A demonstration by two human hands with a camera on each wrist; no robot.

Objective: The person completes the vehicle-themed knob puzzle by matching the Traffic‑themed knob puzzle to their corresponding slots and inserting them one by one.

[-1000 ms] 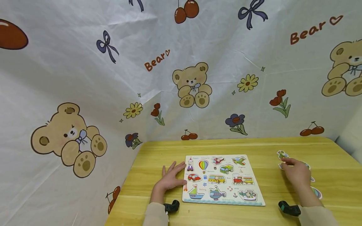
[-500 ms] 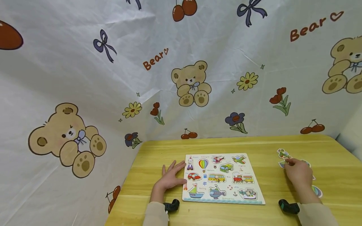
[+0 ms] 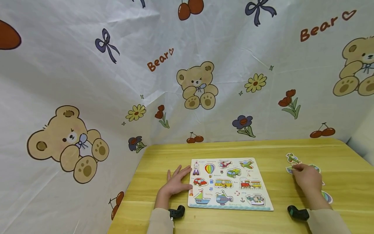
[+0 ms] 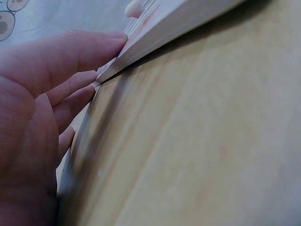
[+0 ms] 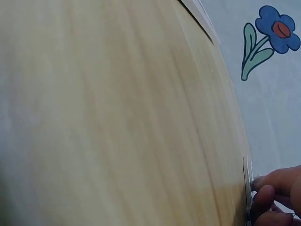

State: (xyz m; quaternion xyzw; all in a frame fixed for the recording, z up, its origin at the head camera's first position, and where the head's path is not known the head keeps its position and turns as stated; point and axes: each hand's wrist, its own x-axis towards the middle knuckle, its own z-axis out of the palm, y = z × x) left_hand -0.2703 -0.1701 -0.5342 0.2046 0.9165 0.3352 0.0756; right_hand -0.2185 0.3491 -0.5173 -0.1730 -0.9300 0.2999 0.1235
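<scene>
A white puzzle board (image 3: 238, 204) printed with vehicles lies on the table. My left hand (image 3: 173, 186) rests with fingers spread at its left edge; in the left wrist view the thumb (image 4: 89, 47) touches the board's side. My right hand (image 3: 308, 179) is off to the right of the board, thumb and fingers pinching a small puzzle piece (image 3: 289, 169) whose picture is mostly covered. In the right wrist view, curled fingers (image 5: 277, 181) meet a thin piece low on the table. Just beyond lies an airplane puzzle piece (image 3: 293, 158).
More loose pieces lie around the right hand: one partly hidden piece (image 3: 315, 168) behind it and a striped balloon-like piece (image 3: 327, 197) beside the wrist. The wooden table (image 3: 228, 224) ends at a patterned cloth backdrop (image 3: 216, 123). Black wrist cameras (image 3: 298, 213) sit on both wrists.
My right hand has shifted from beside the airplane piece slightly right, then a little back left, onto the piece below it. The left hand stays at the board; the head view tilts slightly.
</scene>
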